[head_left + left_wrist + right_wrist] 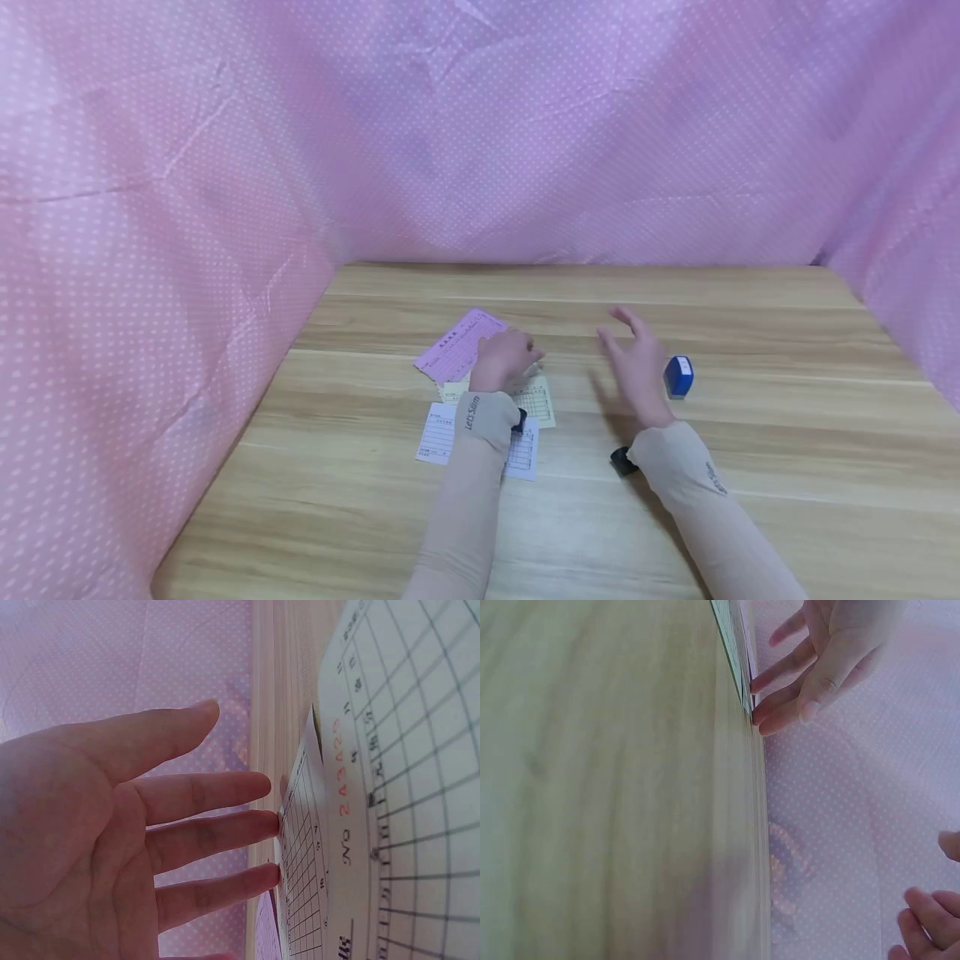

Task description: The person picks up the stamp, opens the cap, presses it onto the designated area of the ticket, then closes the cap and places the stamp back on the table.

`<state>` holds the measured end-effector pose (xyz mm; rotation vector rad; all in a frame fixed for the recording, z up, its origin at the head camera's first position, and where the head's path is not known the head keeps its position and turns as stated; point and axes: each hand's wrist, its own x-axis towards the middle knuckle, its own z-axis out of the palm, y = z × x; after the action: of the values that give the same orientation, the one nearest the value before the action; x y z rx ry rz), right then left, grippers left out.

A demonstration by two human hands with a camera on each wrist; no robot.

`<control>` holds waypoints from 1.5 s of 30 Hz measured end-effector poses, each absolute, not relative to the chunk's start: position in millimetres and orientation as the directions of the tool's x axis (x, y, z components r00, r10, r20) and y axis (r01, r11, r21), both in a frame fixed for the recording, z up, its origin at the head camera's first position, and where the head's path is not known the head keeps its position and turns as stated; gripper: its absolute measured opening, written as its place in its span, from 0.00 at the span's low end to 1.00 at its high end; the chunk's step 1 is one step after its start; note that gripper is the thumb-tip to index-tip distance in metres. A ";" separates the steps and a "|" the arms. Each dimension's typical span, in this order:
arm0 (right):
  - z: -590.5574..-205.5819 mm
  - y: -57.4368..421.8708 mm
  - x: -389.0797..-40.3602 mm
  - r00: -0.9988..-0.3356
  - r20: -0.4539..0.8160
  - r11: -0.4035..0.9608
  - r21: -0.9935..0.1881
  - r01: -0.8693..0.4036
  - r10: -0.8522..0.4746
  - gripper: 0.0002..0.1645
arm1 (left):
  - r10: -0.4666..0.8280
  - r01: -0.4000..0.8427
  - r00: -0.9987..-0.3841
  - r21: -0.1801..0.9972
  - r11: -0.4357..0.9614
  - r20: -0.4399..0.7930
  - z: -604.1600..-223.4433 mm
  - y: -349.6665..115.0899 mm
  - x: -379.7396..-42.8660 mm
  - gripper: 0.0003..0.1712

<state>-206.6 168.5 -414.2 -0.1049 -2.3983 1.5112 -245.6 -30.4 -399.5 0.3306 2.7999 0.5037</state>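
Note:
My left hand is over the cream printed slip in the head view, its palm hiding part of the paper. In the left wrist view its fingers are straight, the tips right at a gridded slip, with the thumb apart. A pink printed slip lies just beyond that hand, and a white slip lies beneath the left wrist. Above the table, my right hand has loosely bent, spread fingers and holds nothing. Right beside it stands a blue self-inking stamp.
The slips lie on a wood-grain table, overlapping at the pink and cream ones. Pink dotted cloth hangs behind the table and along both sides. A small black camera sits at the right wrist.

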 end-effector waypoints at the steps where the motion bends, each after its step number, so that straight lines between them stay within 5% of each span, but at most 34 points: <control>1: -414.2 169.0 -205.9 -0.942 0.233 0.440 -0.891 -0.108 0.242 0.29 | 0.269 0.174 -0.936 0.366 0.914 -0.228 -399.3 -30.6 -245.6 0.24; 10: -414.6 171.3 -197.4 -0.851 0.313 0.406 -0.904 -0.131 0.422 0.24 | 0.269 0.173 -0.936 0.370 0.913 -0.226 -398.4 -31.8 -243.6 0.24; 24: -415.3 187.1 -181.3 -0.722 0.209 0.192 -0.976 -0.107 0.659 0.25 | 0.267 0.162 -0.937 0.397 0.903 -0.225 -399.4 -29.9 -245.3 0.24; 45: -431.9 205.7 -175.7 -0.718 -0.021 0.019 -0.999 0.048 0.696 0.30 | 0.270 0.162 -0.935 0.398 0.903 -0.231 -398.7 -31.2 -245.0 0.24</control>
<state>-175.7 205.7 -431.9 -0.7571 -1.8163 1.7483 -245.0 -31.2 -398.7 0.3230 2.7855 0.5480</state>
